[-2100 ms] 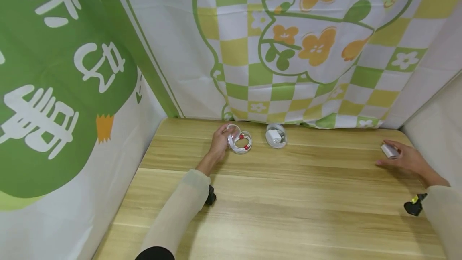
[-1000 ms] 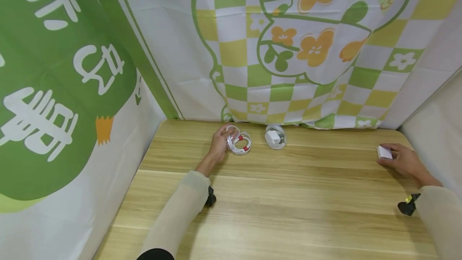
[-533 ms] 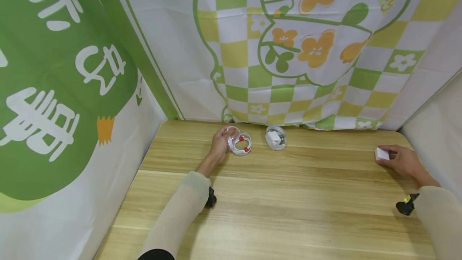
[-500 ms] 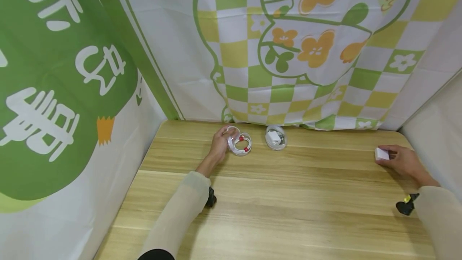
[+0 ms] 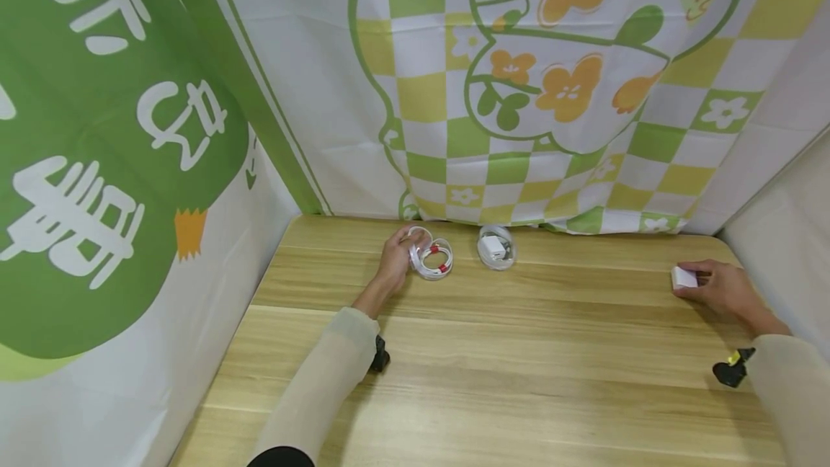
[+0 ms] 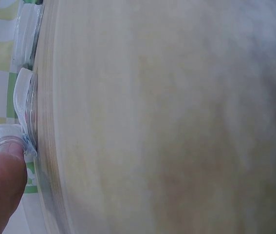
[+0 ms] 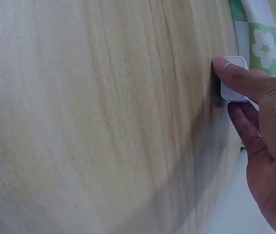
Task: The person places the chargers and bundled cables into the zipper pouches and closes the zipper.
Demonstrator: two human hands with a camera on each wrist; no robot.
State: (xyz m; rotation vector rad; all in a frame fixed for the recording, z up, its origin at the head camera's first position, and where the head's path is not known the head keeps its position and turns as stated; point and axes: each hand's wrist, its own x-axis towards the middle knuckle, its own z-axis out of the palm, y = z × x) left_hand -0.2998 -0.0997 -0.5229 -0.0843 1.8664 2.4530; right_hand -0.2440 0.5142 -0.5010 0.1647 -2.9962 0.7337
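In the head view my left hand [image 5: 394,259] pinches the raised clear lid [image 6: 2,134] of a round clear case. Its other half holds a coiled white cable [image 5: 424,270] with red ties and lies at the back of the table. Just right of it, a second round clear case [image 5: 498,264] contains a white charger plug [image 5: 493,247]. Far to the right, my right hand [image 5: 729,290] grips a small white block [image 5: 684,278] with rounded corners, thumb on one side and fingers on the other. In the right wrist view the block [image 7: 234,87] is partly covered by the thumb.
The light wooden table [image 5: 519,366] ends at a patterned green and white curtain [image 5: 480,171] along the back. A green printed cloth [image 5: 78,251] hangs on the left, and a pale wall [image 5: 791,215] borders the right side.
My right hand has moved a little left with the white block, which has turned from a tilted position to show a flat white face. The left hand and both cases have stayed put.
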